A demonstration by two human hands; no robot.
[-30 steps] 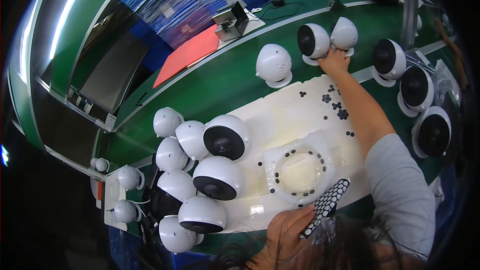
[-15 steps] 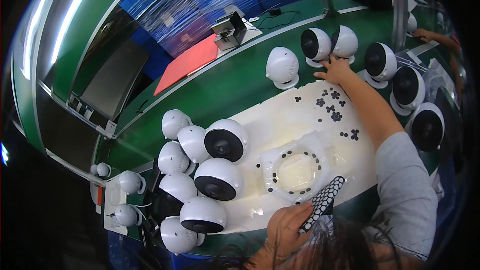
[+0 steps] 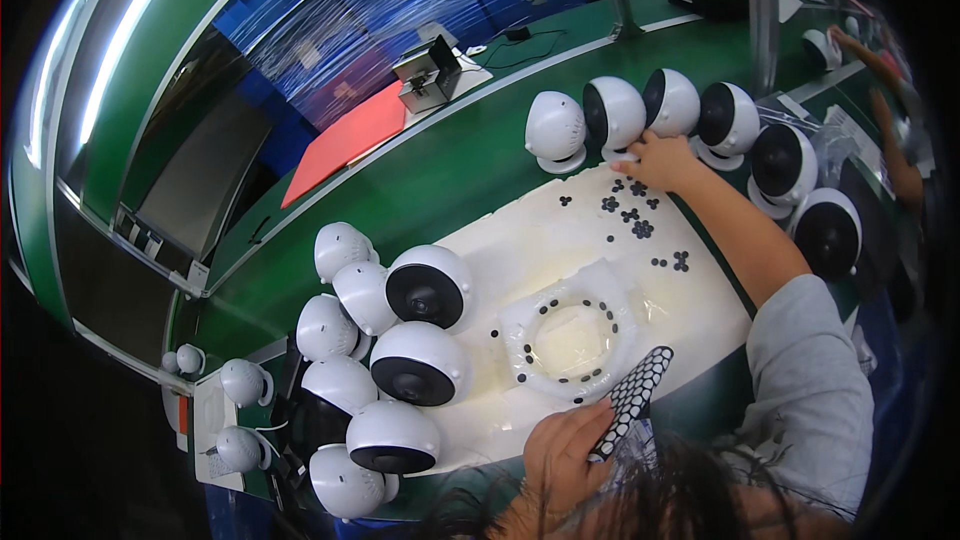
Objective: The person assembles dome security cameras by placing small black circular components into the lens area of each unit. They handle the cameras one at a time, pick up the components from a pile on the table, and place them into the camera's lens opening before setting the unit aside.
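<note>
My right hand reaches to the far side, its thumb and fingers closed at the round foot of a white ball-shaped device with a black face. Close beside this device stand another with its white back showing and one with a dark face. Near the front edge, my left hand grips a narrow black sheet patterned with white round spots. Just beyond that sheet lies a clear plastic-covered ring dotted with black round pads. Loose black pads lie in clusters below my right hand.
Several white devices crowd the left end of the pale board. More stand at the right. Beyond are a red mat, an open metal box and wrapped blue crates. Another person's arm shows at far right.
My right hand has come nearer to me, and the device at its fingers now stands nearer, close to the one on its left. The device behind has turned its dark face left.
</note>
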